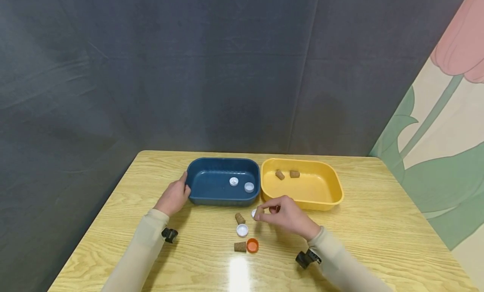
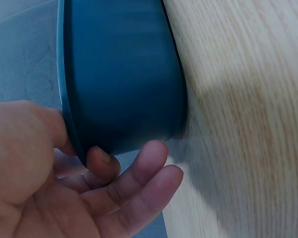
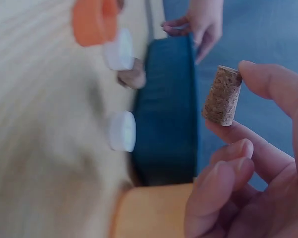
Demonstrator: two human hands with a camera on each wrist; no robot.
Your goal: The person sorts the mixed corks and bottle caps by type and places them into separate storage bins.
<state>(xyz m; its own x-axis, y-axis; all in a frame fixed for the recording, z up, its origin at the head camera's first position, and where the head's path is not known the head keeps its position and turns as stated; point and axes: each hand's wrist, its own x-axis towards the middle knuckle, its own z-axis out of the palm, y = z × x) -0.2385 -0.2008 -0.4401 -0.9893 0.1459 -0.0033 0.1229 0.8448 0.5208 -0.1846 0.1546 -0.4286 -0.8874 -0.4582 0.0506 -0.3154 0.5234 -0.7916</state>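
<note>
My right hand (image 1: 287, 214) pinches a cork (image 3: 223, 95) by its two ends between thumb and a fingertip, raised over the table before the yellow bin (image 1: 302, 204). Below it lies a white bottle cap (image 3: 122, 131), partly hidden by the fingers in the head view. At the left end of the blue bin (image 1: 223, 201), my left hand (image 1: 174, 197) grips the rim, some fingers on the outer wall (image 2: 124, 79). Two white caps lie inside the blue bin, two corks (image 1: 294, 174) inside the yellow one.
In front of the bins lie a cork (image 1: 240, 218), a white cap (image 1: 242, 230), another cork (image 1: 240, 246) and an orange cap (image 1: 252, 245) beside it. The bins stand side by side near the table's back edge, before a dark curtain (image 1: 227, 73).
</note>
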